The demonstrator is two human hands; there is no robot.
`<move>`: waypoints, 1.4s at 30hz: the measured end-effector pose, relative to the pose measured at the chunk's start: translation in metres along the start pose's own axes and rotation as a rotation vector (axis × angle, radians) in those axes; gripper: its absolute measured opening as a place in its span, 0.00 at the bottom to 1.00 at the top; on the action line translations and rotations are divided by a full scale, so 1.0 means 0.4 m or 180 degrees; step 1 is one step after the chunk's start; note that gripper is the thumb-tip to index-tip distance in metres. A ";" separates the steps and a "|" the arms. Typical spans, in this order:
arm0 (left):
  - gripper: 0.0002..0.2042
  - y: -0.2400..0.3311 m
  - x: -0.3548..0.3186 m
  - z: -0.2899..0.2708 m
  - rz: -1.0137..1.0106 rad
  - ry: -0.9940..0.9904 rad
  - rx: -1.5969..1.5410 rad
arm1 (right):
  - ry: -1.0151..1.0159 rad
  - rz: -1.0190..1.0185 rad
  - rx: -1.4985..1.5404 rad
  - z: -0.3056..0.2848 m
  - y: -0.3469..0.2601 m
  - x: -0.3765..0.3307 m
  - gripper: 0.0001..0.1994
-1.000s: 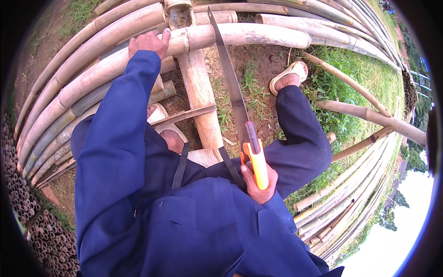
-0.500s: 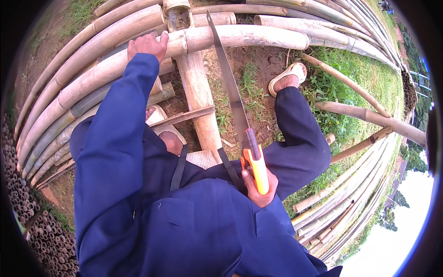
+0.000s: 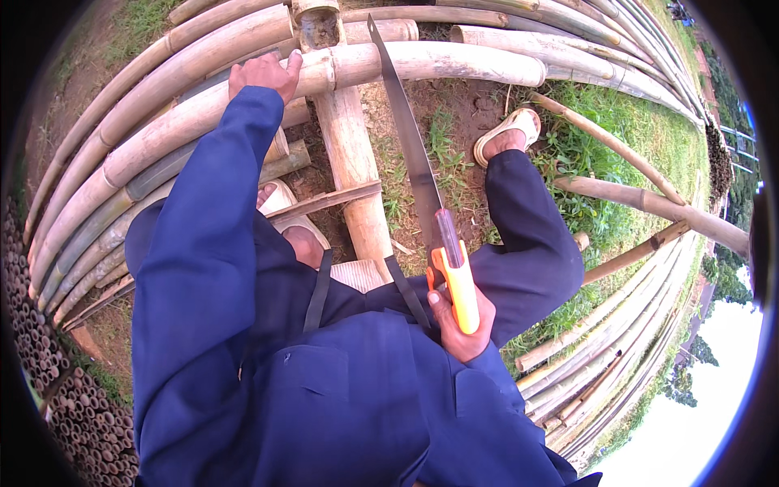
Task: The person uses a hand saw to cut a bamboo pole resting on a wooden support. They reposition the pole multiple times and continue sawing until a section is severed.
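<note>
My left hand [image 3: 265,76] is wrapped over the top of a thick bamboo pole [image 3: 462,61], which lies crosswise in front of me. In my right hand [image 3: 472,326] is the orange-and-yellow handle of a hand saw [image 3: 411,138]. Its long blade points away from me and crosses the pole to the right of my left hand, near a node. Whether the teeth have cut into the pole I cannot tell. Under the pole runs a lighter bamboo support [image 3: 363,170], pointing toward me between my feet.
Several long bamboo poles [image 3: 138,105] lie at the left, and more are stacked at the right [image 3: 600,349]. A thin slat [image 3: 324,201] crosses the support. Crossed bamboo props [image 3: 649,203] stand at the right over grass. Cut bamboo ends [image 3: 89,422] are piled at the lower left.
The saw and my right hand have shifted slightly forward and to the right. My left hand keeps its place on the bamboo pole.
</note>
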State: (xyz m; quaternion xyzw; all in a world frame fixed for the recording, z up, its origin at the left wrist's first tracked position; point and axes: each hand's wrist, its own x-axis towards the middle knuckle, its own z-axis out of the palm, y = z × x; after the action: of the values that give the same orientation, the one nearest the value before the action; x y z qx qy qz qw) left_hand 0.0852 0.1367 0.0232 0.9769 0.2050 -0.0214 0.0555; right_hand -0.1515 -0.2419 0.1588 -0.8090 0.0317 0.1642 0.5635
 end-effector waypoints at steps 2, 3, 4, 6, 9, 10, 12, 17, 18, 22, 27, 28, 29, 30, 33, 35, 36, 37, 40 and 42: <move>0.35 0.017 0.008 -0.010 -0.0060 -0.0101 -0.0045 | 0.0040 0.0009 -0.0039 0.019 0.032 0.024 0.17; 0.35 0.022 0.019 -0.015 -0.0057 -0.0107 -0.0047 | 0.0014 -0.0068 -0.0035 0.043 0.044 0.102 0.15; 0.35 0.034 0.016 -0.013 -0.0024 -0.0143 -0.0029 | 0.0197 -0.0441 -0.0049 0.086 0.043 0.208 0.08; 0.35 0.067 0.026 -0.029 0.0055 -0.0175 -0.0033 | 0.0350 -0.0610 0.0208 0.141 0.021 0.400 0.07; 0.36 0.045 0.019 -0.023 0.0031 -0.0245 -0.0044 | 0.0260 -0.0651 0.0225 0.161 0.006 0.427 0.06; 0.36 0.027 0.015 -0.010 0.0057 -0.0227 -0.0056 | 0.0243 -0.0610 0.0294 0.145 0.039 0.370 0.06; 0.36 0.021 0.032 0.002 0.0059 -0.0151 -0.0018 | 0.0163 -0.0369 0.0326 0.103 0.041 0.225 0.10; 0.35 0.009 0.009 -0.008 -0.0106 -0.0145 0.0003 | -0.0090 -0.0256 -0.0286 0.009 0.067 -0.004 0.19; 0.35 0.024 0.017 -0.016 -0.0089 -0.0232 0.0018 | 0.0026 -0.0397 -0.0057 0.036 0.089 0.043 0.17; 0.35 0.059 0.036 -0.013 0.0087 -0.0084 0.0009 | 0.0236 -0.0764 0.0369 0.158 0.051 0.441 0.08; 0.36 0.024 0.027 -0.015 0.0079 -0.0128 -0.0012 | 0.0119 -0.0174 0.0669 0.126 0.073 0.276 0.07; 0.36 0.030 0.025 -0.027 -0.0037 -0.0362 0.0016 | 0.0080 -0.0137 0.0499 0.093 0.093 0.177 0.12; 0.36 0.017 -0.001 -0.009 -0.0052 -0.0297 -0.0016 | 0.0068 -0.0136 0.0140 0.056 0.094 0.080 0.18; 0.36 0.007 -0.004 -0.005 -0.0063 -0.0159 -0.0051 | -0.0008 -0.0059 0.0046 0.024 0.085 0.000 0.19; 0.35 0.024 0.012 -0.015 -0.0038 -0.0029 -0.0094 | 0.0008 -0.0196 -0.0198 0.010 0.038 0.023 0.21; 0.35 0.031 0.015 -0.008 -0.0022 -0.0124 -0.0068 | 0.0089 -0.0107 0.0019 0.063 0.012 0.180 0.12; 0.35 0.039 -0.010 -0.005 -0.0039 -0.0320 -0.0015 | 0.0039 -0.0170 -0.0023 0.087 -0.008 0.294 0.06; 0.35 0.057 0.016 -0.028 -0.0049 -0.0352 0.0029 | 0.0150 -0.0398 -0.0104 0.108 -0.028 0.386 0.07; 0.36 0.038 0.015 -0.028 0.0048 -0.0217 -0.0060 | 0.0155 -0.0537 -0.0107 0.126 -0.054 0.432 0.08; 0.36 0.040 0.025 -0.034 0.0079 -0.0164 -0.0112 | 0.0178 -0.0377 0.0175 0.109 -0.027 0.369 0.07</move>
State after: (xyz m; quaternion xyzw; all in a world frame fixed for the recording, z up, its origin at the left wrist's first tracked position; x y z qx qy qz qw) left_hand 0.1010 0.1276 0.0378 0.9774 0.1917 -0.0423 0.0783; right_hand -0.0197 -0.1781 0.1103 -0.7980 0.0039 0.1070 0.5931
